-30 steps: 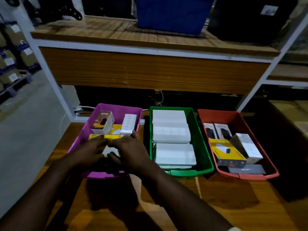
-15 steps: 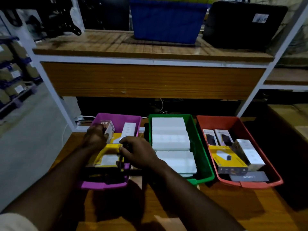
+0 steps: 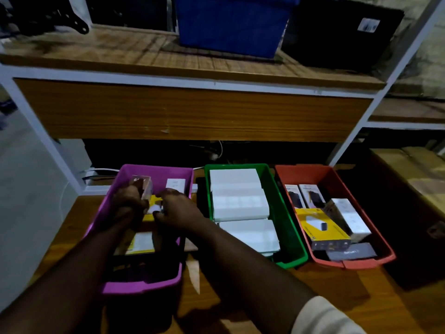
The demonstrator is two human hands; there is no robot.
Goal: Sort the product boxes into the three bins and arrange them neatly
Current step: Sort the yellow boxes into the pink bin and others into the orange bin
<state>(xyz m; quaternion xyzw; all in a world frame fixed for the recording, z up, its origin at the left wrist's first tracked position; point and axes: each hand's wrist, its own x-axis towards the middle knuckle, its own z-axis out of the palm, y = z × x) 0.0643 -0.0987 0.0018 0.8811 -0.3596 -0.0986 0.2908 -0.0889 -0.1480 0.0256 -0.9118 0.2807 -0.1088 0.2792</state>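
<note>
Now, yellow box: inside the purple bin, mid-length, mostly hidden between both hands.
Left hand: fingers curled by the yellow box's left edge; contact unclear, seemingly squaring it.
Right hand: curled at its right edge; hold unclear.
Brown box: upright just behind.
Green bin: right of purple bin.
</note>
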